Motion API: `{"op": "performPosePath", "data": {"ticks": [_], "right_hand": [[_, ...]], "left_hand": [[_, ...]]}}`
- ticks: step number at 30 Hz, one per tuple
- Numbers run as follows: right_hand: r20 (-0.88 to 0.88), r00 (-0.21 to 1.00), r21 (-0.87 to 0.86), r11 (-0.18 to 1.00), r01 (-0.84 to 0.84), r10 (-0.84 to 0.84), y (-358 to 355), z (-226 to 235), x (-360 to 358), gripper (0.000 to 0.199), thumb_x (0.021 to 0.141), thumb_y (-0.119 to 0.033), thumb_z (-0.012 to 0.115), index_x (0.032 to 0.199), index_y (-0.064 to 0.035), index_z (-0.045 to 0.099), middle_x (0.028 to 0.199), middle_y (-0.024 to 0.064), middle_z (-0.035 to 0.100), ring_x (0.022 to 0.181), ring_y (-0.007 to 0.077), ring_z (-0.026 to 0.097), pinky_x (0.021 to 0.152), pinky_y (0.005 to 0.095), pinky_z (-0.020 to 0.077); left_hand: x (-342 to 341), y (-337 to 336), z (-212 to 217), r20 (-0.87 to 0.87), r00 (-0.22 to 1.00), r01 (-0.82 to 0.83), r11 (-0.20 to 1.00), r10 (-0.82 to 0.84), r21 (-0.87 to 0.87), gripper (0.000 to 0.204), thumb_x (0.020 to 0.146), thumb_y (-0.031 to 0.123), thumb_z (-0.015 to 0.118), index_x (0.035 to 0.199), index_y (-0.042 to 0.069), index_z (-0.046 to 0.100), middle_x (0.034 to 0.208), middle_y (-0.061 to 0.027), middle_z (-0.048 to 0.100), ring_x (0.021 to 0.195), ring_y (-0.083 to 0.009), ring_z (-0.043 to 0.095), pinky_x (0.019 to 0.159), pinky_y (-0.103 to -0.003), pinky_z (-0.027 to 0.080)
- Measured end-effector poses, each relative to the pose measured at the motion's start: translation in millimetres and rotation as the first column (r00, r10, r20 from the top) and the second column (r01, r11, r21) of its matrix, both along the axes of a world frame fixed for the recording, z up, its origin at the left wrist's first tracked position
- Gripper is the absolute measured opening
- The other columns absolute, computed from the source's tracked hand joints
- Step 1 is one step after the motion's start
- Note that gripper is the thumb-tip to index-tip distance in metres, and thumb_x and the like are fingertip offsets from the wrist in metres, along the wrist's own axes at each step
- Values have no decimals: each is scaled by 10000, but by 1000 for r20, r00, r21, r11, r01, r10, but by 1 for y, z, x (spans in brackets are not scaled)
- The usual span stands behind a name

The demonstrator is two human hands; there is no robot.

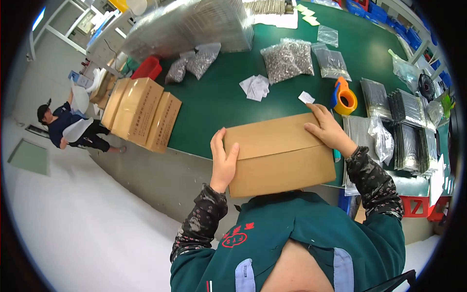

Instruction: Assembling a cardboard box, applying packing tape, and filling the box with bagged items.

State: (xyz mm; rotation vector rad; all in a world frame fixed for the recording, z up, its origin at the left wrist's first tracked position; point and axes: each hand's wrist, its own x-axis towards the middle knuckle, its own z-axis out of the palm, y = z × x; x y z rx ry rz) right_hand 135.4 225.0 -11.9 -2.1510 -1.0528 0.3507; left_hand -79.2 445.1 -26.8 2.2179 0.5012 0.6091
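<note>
A plain brown cardboard box [279, 155] rests at the near edge of the green table [219, 97], partly over my lap. My left hand [223, 160] grips the box's left end, thumb on its top flap. My right hand [328, 129] lies flat on the far right corner of the top flaps, pressing them down. The flaps are folded shut with a seam running across the top.
An orange tape dispenser [344, 97] sits just beyond my right hand. Bags of small metal parts [287, 59], white paper slips [255, 86] and stacked black trays [408, 109] lie on the table. Three brown cartons [141, 113] stand at its left end. A person [73, 127] crouches on the floor.
</note>
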Motion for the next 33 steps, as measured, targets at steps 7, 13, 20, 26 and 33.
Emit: {"op": "performPosePath", "data": {"ticks": [7,13,20,26,33], "right_hand": [[-34,999,-1,1000,7,-7,6,5,-9,653,736,-357,657,1229,-9,407,1274,192,334,1166,341,381,973,365,330],[49,998,-19,999,-46,47,4,10,-10,655,703,-366,694,1201,-20,447,1329,207,292,1164,383,393,961,391,361],[84,993,-54,996,-74,78,5,12,-15,630,688,-303,710,1201,-45,453,1279,191,358,1162,366,378,967,386,342],[104,994,34,999,22,-25,18,11,-14,590,708,-392,661,1153,-44,491,1113,126,478,988,312,461,857,393,422],[5,989,262,955,139,-146,2,-17,22,423,785,-330,601,1080,-33,539,1078,155,508,993,309,517,841,376,435]], "left_hand": [[10,-1,13,-65,998,-14,987,25,157,472,873,187,483,1291,21,340,1326,-185,309,1244,-322,289,1038,-455,200],[40,-16,28,-458,889,302,733,15,609,492,869,268,448,1310,74,345,1322,-191,335,1270,-355,256,969,-665,85],[65,-33,29,-435,889,384,749,-143,539,550,813,307,516,1277,50,371,1121,-139,454,1082,-295,418,956,-592,237],[78,-6,28,-392,902,395,718,-183,573,534,789,299,548,1239,43,415,1080,-132,470,1036,-285,440,944,-553,276],[78,-5,33,-341,919,375,707,-198,600,505,780,274,560,1201,23,437,1062,-146,484,1015,-300,450,933,-501,301]]}}
